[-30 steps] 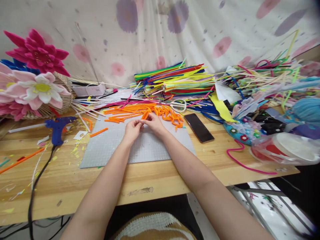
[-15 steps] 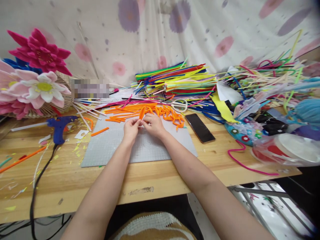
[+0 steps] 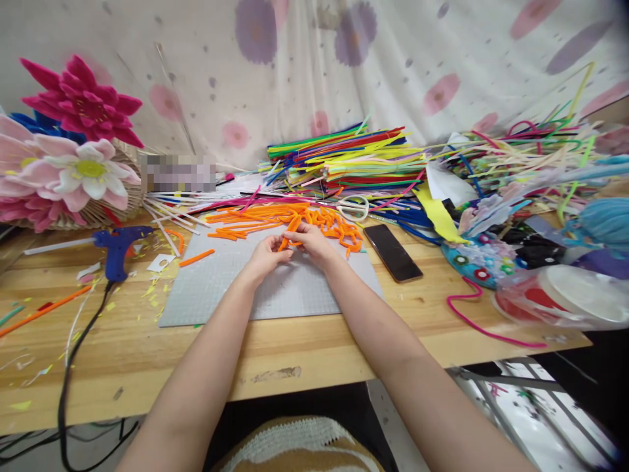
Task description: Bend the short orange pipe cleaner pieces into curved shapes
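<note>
Over the grey cutting mat [image 3: 211, 298], my left hand [image 3: 269, 257] and my right hand [image 3: 310, 242] meet, both with fingers closed on a bent orange pipe cleaner [image 3: 293, 225]. It forms a narrow loop that rises between the fingertips; its lower end is partly hidden by them. Just behind my hands lie straight orange pipe cleaners [image 3: 236, 216] and, to the right, a heap of bent orange pieces [image 3: 339, 229]. One short orange piece [image 3: 196, 257] rests at the mat's left edge.
A blue glue gun [image 3: 116, 252] with a black cord lies left, below felt-like flowers [image 3: 91, 169]. White-handled scissors [image 3: 354, 208] and bundled coloured pipe cleaners [image 3: 363, 157] are at the back. A phone [image 3: 393, 252] and a plastic-wrapped tub [image 3: 565, 295] are on the right.
My hands have shifted slightly right and turned. The orange loop has tilted to the right, and the left fingers have moved lower on it.
</note>
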The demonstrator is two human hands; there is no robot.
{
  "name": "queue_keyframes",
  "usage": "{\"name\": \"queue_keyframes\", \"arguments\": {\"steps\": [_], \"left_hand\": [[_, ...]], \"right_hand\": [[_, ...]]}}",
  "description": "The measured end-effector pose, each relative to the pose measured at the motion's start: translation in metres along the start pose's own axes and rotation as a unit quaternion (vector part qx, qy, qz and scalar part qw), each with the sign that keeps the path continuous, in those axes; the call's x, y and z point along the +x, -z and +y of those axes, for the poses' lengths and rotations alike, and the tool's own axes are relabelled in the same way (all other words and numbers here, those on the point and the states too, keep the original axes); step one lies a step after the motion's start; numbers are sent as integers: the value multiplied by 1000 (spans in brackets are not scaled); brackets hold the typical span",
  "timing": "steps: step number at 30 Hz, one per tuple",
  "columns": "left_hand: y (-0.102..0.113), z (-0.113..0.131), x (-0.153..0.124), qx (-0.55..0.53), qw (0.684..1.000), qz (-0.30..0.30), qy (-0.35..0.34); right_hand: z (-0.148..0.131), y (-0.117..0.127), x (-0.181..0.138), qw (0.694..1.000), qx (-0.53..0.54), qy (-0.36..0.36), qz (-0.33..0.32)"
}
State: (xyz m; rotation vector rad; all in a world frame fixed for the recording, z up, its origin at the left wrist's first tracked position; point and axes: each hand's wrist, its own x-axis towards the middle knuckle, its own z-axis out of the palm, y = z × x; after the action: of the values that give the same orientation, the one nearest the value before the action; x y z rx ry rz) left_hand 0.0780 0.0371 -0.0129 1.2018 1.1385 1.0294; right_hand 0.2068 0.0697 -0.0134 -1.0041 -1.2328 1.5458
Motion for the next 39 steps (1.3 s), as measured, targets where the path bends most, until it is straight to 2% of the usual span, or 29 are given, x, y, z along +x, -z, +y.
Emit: {"name": "queue_keyframes", "arguments": {"steps": [2, 4, 6, 10, 16, 18, 20, 22, 24, 27, 31, 33, 34, 37, 39], "left_hand": [[-2, -3, 0, 117, 989, 68, -52], [-5, -6, 0, 239, 956, 144, -92], [-7, -6, -2, 325, 921, 181, -114], [-8, -4, -6, 407, 881, 204, -131], [-9, 0, -11, 421, 866, 224, -150], [-10, 2, -11, 403, 877, 220, -143], [-10, 4, -10, 352, 908, 203, -104], [-9, 7, -7, 234, 957, 169, -24], [-6, 12, -6, 72, 988, 117, 69], [0, 20, -6, -113, 978, 32, 173], [4, 25, -7, -288, 921, -36, 259], [2, 23, -7, -339, 901, -44, 269], [1, 21, -6, -341, 904, -38, 256], [-5, 15, -4, -259, 953, 33, 154], [-8, 10, -3, -190, 974, 95, 80]], "right_hand": [[-1, -4, 0, 1000, 4, 14, 21], [-2, -9, -1, 999, 12, 18, 35], [-3, -11, -1, 999, 26, 14, 43], [-1, -9, 2, 998, 53, -3, 23], [1, -3, 4, 998, 69, -9, -13], [1, -1, 4, 998, 60, 3, -21], [1, 2, 4, 999, 34, 21, -29], [1, 5, 5, 999, 1, 36, -39], [0, 8, 4, 997, -17, 46, -58], [-2, 8, 1, 995, 15, 43, -85], [-4, 3, -3, 990, 102, 10, -97], [-4, 1, -3, 989, 121, 4, -87], [-4, 1, -3, 989, 122, 5, -78], [-2, 0, -1, 994, 96, 14, -58], [0, -1, 0, 996, 67, 16, -49]]}}
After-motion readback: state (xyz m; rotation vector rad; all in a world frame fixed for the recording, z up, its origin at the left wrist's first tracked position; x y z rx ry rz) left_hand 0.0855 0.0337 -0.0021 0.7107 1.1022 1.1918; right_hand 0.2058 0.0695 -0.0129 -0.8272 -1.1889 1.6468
